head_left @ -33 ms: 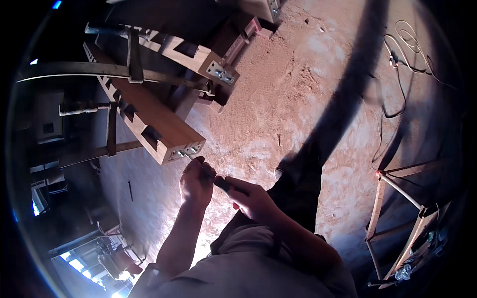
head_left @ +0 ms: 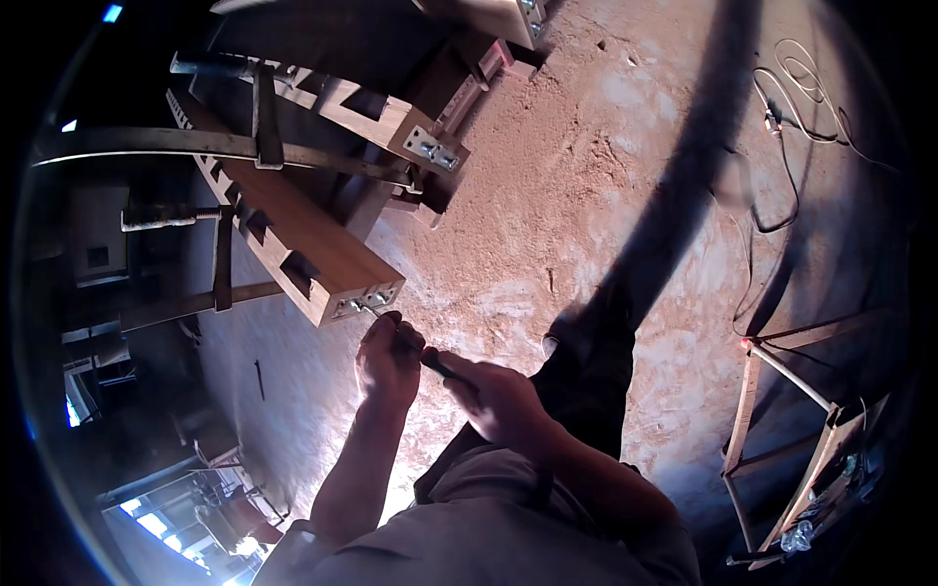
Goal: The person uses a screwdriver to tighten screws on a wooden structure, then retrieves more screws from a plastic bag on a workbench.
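at one beam end [head_left: 332, 283], two hands [head_left: 386, 356] grip one screwdriver [head_left: 435, 363].

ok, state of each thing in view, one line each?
left hand: closed around the screwdriver's shaft, near the beam end
right hand: closed on the handle end
screwdriver: held in both hands, tip at the bracket
metal bracket: on the beam's end face
wooden beam: lying flat, clamped
bar clamp: across the beam
cable: loose on the floor
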A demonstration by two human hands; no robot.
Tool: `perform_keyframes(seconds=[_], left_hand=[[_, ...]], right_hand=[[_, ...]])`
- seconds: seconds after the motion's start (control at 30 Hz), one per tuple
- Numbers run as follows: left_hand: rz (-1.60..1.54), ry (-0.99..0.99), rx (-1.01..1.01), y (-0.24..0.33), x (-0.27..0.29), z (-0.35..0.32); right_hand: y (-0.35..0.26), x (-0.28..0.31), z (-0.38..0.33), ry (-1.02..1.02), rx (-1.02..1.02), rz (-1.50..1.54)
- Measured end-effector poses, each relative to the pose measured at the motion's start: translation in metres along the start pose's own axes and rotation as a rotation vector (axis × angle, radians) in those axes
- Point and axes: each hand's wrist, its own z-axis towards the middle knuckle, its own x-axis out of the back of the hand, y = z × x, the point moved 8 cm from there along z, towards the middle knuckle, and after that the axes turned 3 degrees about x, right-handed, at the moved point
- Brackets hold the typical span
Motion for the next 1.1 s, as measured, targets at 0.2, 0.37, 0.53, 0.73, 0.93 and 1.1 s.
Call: perform_keyframes(seconds=[0.2,0.37,0.53,0.73,0.93,1.1], left_hand=[[-0.006,0.028,0.040,-0.001,0.002,-0.005],[0.024,-0.016,0.046,-0.005,-0.003,-0.011],[0.077,-0.010,0.066,-0.007,-0.004,-0.012],[0.071,0.042,0.068,-0.002,-0.002,-0.011],[0.064,0.045,0.038,0.002,-0.001,-0.006],[0.094,0.008,0.068,-0.004,-0.001,-0.009]], right_hand=[[-0.020,-0.005,0.003,-0.005,0.044,-0.193],[-0.016,-0.002,0.002,-0.005,0.007,-0.104],[0.004,-0.002,0.005,-0.041,-0.182,0.142],[0.013,-0.012,0.002,-0.037,-0.345,0.368],[-0.023,0.000,0.012,0.015,-0.033,-0.201],[-0.009,-0.001,0.014,-0.022,-0.087,-0.087]])
